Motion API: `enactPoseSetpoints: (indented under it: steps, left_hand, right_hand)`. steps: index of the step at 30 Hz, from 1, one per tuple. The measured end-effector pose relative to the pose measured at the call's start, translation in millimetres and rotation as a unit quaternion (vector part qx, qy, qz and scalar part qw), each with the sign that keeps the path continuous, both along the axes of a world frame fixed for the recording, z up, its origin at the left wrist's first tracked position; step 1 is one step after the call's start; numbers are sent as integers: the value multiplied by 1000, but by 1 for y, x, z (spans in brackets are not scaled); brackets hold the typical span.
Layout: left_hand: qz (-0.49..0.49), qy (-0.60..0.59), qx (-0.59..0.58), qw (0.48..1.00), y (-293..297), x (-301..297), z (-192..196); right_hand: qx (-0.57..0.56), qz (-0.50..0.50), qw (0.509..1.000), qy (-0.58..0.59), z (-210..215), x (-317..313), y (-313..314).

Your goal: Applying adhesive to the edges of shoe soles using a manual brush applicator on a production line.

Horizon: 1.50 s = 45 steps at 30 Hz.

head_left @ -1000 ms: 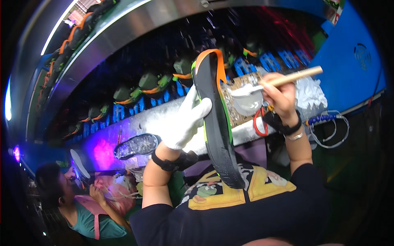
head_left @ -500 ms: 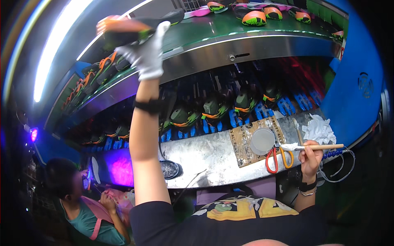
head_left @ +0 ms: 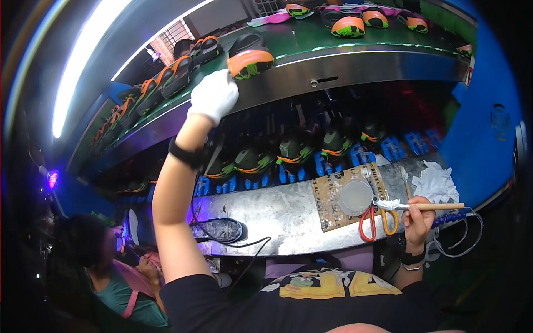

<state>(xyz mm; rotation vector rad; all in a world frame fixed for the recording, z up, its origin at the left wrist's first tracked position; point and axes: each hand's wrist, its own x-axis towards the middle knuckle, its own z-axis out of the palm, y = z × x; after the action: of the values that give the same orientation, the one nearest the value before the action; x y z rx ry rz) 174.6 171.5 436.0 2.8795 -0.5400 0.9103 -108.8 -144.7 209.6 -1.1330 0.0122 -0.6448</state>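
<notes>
My left hand (head_left: 215, 98), in a white glove, reaches up to the green upper belt. Its fingers are bunched at the lower left corner of a shoe sole (head_left: 251, 60), black with an orange and green end, and seem to grip its edge. Bare, my right hand (head_left: 418, 222) pinches the wooden handle of a brush (head_left: 436, 206) held level above the bench; its bristle end is coated white. Just beyond those bristles lie scissors (head_left: 368, 223) with one red and one orange handle, beside a round pale container (head_left: 356, 197) on taped cardboard (head_left: 330, 216).
More soles (head_left: 348, 26) line the upper belt (head_left: 311, 47). Dark shoe uppers (head_left: 294, 149) stand on blue holders below it. A second brush (head_left: 407, 182) and crumpled white cloth (head_left: 436, 183) lie at the bench's right. A dark shoe-shaped piece (head_left: 219, 229) and cable lie left; a co-worker (head_left: 125, 294) sits beyond.
My left hand has brought the sole down and right from a tilted, raised position onto the belt's front edge. My right hand still holds the brush, slightly lower.
</notes>
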Motion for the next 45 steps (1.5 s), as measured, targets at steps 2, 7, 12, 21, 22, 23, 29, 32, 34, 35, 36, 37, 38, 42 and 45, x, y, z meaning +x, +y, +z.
enactPoseSetpoints:
  steps: [2,7,12,21,22,23,29,32,34,35,36,37,38,42,45]
  left_hand:
    - [-62,-115,-4,991,-2,-32,-7]
    - [-178,-128,-76,973,-19,-64,14]
    - [-165,-110,4,980,-29,-28,43]
    - [81,299,48,950,-61,138,112]
    - [61,324,-7,944,-49,141,111]
    - [66,332,10,941,-38,139,111]
    - [205,127,198,950,59,65,80]
    - [215,33,148,965,87,42,53]
    - [170,-36,122,977,100,28,38]
    - [122,-95,89,984,106,19,34]
    - [91,-135,54,985,110,9,29]
    - [70,-162,23,984,115,-4,25]
    - [61,-182,-9,981,120,-19,21]
    - [-55,-278,-212,935,123,-60,-22]
    - [130,-194,-309,922,118,-48,-59]
  right_hand:
    - [3,-6,1000,7,-2,5,0]
    - [-9,-1,999,31,-6,20,-2]
    - [-14,-13,998,61,-6,23,-4]
    - [-31,-52,996,71,4,47,-11]
    - [-27,-50,996,70,3,50,-10]
    - [-23,-46,996,77,2,49,-8]
    - [-33,8,996,81,-5,45,-7]
    - [-23,23,997,75,-2,42,-4]
    - [-33,21,996,77,1,37,-1]
    - [-31,24,997,73,2,35,0]
    - [-40,19,996,74,3,32,-1]
    - [-43,16,996,76,3,29,-1]
    - [-41,17,996,76,3,26,-1]
    - [-30,15,996,88,1,20,-3]
    - [-22,19,996,84,2,19,-2]
